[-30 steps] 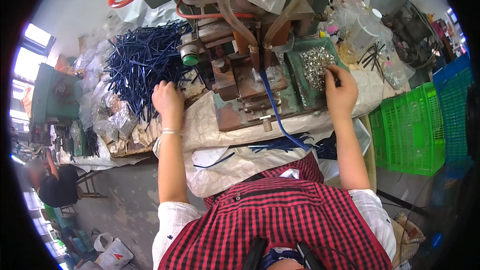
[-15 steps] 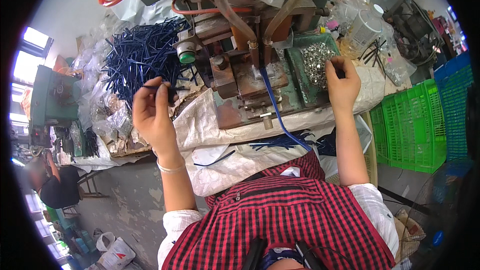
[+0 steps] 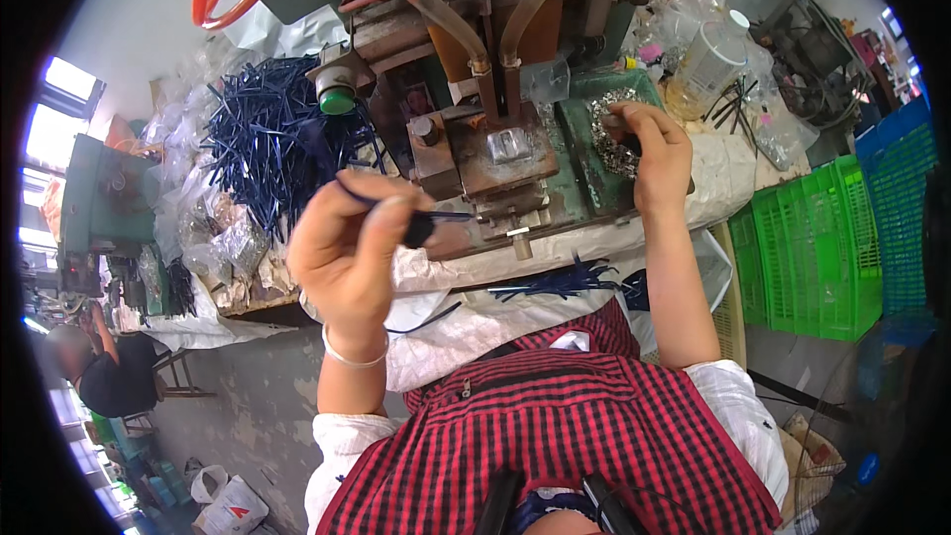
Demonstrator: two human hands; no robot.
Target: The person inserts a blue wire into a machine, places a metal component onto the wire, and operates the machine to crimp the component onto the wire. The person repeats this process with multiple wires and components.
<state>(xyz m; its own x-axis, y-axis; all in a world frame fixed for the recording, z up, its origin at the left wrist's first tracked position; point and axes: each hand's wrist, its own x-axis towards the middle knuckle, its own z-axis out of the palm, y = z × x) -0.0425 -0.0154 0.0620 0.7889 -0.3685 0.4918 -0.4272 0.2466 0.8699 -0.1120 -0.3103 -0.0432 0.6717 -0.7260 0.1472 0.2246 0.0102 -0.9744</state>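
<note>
In the head view the left hand [image 3: 347,248] is raised above the worktop [image 3: 555,238] and pinches a thin dark blue strip [image 3: 396,210] between thumb and fingers. The right hand [image 3: 654,154] is closed over small shiny metal parts [image 3: 604,129] in the green tray [image 3: 575,134], just beside the press machine [image 3: 485,129]. A heap of the same blue strips [image 3: 267,134] lies on the left.

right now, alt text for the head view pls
Seen from above, a person's left hand pinches a dark blue strand while the right hand reaches into a green tray of small metal parts beside a bench press.
</note>
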